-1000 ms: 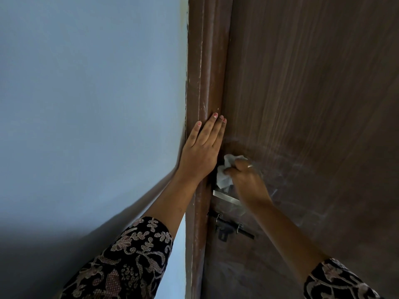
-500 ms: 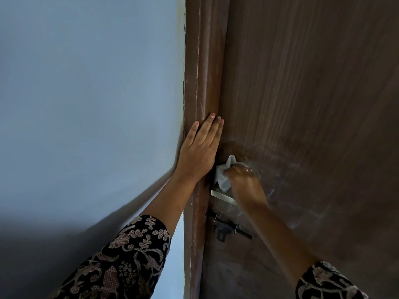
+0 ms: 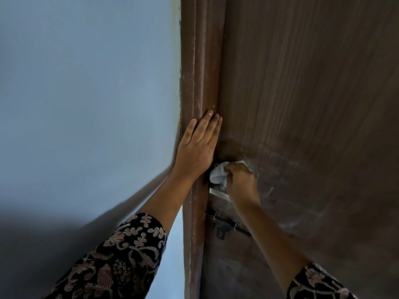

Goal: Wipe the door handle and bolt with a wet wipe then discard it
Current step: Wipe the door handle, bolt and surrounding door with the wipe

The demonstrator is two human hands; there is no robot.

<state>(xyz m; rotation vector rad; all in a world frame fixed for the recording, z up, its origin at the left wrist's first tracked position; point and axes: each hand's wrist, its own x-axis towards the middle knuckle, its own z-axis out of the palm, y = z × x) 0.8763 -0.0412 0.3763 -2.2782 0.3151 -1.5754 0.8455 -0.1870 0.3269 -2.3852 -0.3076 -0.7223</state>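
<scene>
Your right hand (image 3: 240, 182) was closed around the wipe (image 3: 218, 174), with the fingers curled and the white cloth bunched out on the side toward your left hand. The wipe was pressed on the door (image 3: 302, 104), on the handle (image 3: 218, 193) or its plate; only a short silver piece of the handle showed just under the wipe, and the rest was hidden behind your fist. The bolt (image 3: 226, 225) was below your right hand, near your wrist, dark and not touched. Your left hand (image 3: 197, 147) lay flat and open on the frame (image 3: 200, 72), fingers together and pointing up, just beside the wipe. It held nothing. Both patterned sleeves (image 3: 121, 260) ended near the elbows. Beyond your left arm was the blue wall (image 3: 86, 83).
</scene>
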